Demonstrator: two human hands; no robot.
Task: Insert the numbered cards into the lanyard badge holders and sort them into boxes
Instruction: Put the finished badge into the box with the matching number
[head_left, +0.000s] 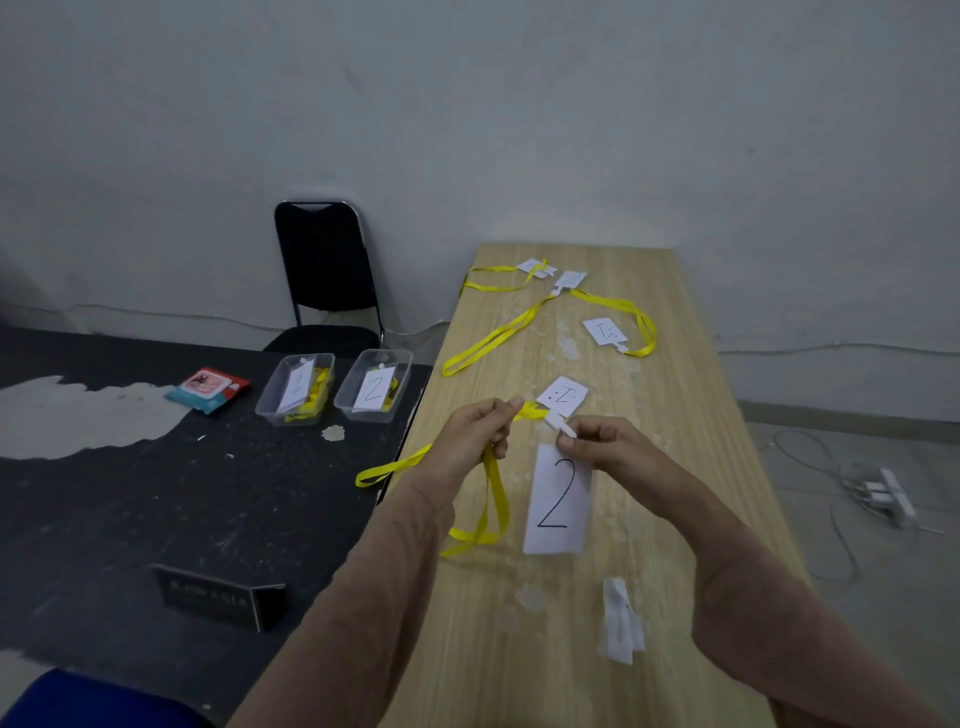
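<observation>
My left hand (475, 434) grips a yellow lanyard strap (493, 499) that loops down over the wooden table (675, 467). My right hand (605, 441) pinches the white clip (563, 425) at the top of a badge holder with a card marked 2 (558, 501), which hangs below my fingers. A card marked 1 (563, 397) lies just behind my hands. Two clear plastic boxes stand on the black table at left: one (296, 387) with a card 1 and yellow lanyards, the other (375, 384) with a card 2.
More yellow lanyards with badges (605, 331) lie at the far end of the wooden table. Loose paper slips (621, 623) lie near my right forearm. A tissue pack (208, 388) and a dark box (221, 600) sit on the black table (156, 519); a black chair (324, 275) stands behind it.
</observation>
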